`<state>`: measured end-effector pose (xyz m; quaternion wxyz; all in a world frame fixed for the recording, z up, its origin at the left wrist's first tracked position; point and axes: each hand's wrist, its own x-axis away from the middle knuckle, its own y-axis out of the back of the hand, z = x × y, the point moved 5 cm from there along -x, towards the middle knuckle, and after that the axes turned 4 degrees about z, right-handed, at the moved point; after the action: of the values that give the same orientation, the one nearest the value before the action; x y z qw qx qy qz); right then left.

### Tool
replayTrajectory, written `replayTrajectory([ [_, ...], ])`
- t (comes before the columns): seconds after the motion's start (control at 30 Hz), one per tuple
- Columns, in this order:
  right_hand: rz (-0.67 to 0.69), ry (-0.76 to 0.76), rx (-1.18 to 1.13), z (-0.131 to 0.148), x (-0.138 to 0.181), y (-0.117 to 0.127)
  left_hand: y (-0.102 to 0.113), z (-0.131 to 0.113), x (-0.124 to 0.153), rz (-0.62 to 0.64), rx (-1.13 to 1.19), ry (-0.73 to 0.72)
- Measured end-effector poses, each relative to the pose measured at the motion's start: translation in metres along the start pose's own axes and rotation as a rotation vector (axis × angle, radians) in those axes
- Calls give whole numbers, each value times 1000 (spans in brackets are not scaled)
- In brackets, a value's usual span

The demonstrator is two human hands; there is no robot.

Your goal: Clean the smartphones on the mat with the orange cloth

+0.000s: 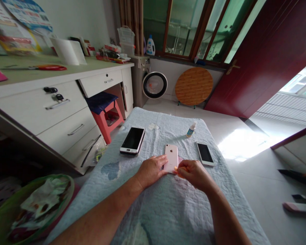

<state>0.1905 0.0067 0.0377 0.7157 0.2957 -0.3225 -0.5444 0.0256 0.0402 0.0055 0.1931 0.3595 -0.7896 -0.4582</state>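
A pale pink smartphone [171, 156] lies back side up on the light blue quilted cloth [153, 129]. My left hand [153, 169] grips its left edge, fingers on the side and thumb at the bottom corner. In the closed fingers of my right hand [195, 173] is a small orange thing [180, 172], mostly hidden, touching the phone's lower right corner. Further left lies a large white phone [133, 139], screen up, stacked on a darker device. A white phone [205, 153] with a dark screen rests to the right. Behind it stands a small spray bottle [191, 129].
At left are a white desk [61, 105] with drawers, a red stool [105, 115] and a green waste basket [68, 190]. Ahead stand a washing machine [140, 78] with its door open and a round wooden tabletop [193, 85]. A dark red door [247, 58] is at right.
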Motion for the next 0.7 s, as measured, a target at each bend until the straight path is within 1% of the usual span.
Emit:
replayTrajectory([
  [0.13, -61, 141, 27, 12, -1, 1, 1, -1, 0, 4, -3, -4],
  [0.23, -14, 202, 48, 15, -3, -6, 0, -1, 0, -6, -7, -14],
  [0.33, 62, 198, 56, 10, -5, -14, -2, 0, 0, -10, -13, -15],
  [0.43, 84, 174, 84, 1, -5, -17, -3, 1, 0, -9, -17, -16],
  [0.57, 72, 140, 182, -5, -6, -17, 0, 2, 0, -2, 9, -2],
  [0.7, 18, 117, 275, -2, -7, -17, 3, 3, 0, 38, 74, -18],
])
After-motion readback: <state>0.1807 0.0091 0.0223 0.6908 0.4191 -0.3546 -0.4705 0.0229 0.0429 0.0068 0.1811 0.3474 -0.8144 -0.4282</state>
